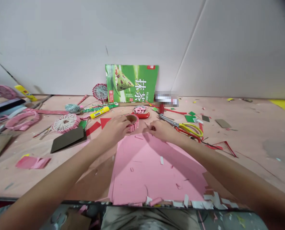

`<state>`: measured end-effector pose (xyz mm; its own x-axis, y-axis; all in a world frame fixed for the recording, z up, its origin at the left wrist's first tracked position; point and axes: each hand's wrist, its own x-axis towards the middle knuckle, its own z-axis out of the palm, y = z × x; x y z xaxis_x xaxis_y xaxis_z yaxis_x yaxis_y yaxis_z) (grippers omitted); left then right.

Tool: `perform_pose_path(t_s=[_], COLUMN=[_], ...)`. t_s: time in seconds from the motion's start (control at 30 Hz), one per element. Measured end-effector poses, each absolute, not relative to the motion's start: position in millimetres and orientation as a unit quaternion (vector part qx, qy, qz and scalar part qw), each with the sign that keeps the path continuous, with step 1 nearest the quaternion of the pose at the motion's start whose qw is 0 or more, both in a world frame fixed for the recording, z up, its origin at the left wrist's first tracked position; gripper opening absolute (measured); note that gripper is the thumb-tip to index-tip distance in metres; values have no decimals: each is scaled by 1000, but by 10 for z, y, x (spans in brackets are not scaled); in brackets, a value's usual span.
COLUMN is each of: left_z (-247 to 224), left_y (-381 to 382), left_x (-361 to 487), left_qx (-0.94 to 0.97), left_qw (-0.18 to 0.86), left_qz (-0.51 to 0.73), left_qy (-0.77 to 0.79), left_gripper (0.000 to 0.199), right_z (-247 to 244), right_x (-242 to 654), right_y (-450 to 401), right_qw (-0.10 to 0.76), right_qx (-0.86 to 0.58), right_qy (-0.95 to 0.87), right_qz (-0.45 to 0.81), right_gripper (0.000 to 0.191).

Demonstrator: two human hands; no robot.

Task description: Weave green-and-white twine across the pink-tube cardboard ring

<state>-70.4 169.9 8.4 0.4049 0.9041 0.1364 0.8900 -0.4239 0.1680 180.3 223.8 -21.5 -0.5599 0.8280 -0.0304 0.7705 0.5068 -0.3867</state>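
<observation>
Pink paper-fringed cardboard ring (133, 124) feels light and flimsy, so my left hand (115, 128) clamps its rim gently while my right hand (157, 130) pinches a thin sliver (147, 125) just beside it.

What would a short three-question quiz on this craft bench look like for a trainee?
1. What does the left hand hold?
2. True or false: the steel scissors with yellow handles lie on the broad pink sheet.
3. Which leans against the white wall: A, the green printed packet; B, the dark card; C, the yellow glue stick?

Key: 1, a round cardboard ring edged in pink paper strips; 2, false, they lie on the bench beyond it; 3, A.
</observation>
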Motion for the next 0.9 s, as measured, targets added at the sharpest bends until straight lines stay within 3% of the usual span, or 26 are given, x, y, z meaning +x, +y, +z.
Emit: perform_pose_path(t_s=[0.2, 0.43, 0.63, 0.9], left_z=[238, 284, 65, -174], left_y=[1473, 846, 388, 241], left_x=[-876, -870, -825, -797], left_qx=[795, 806, 831, 793], left_qw=[15, -3, -40, -25], left_qz=[113, 161, 175, 303], left_qy=[595, 569, 527, 527], left_gripper=[32, 29, 27, 15], right_z=[-189, -196, -206, -272], right_x=[1841, 1939, 1979, 1548], right_y=[2321, 2325, 2159, 1781], right_qw=[57, 75, 107, 143], right_qx=[-497, -506, -492, -386], right_qy=[-854, -847, -851, -892], right_qz=[144, 144, 150, 185], right_gripper=[11, 17, 24, 18])
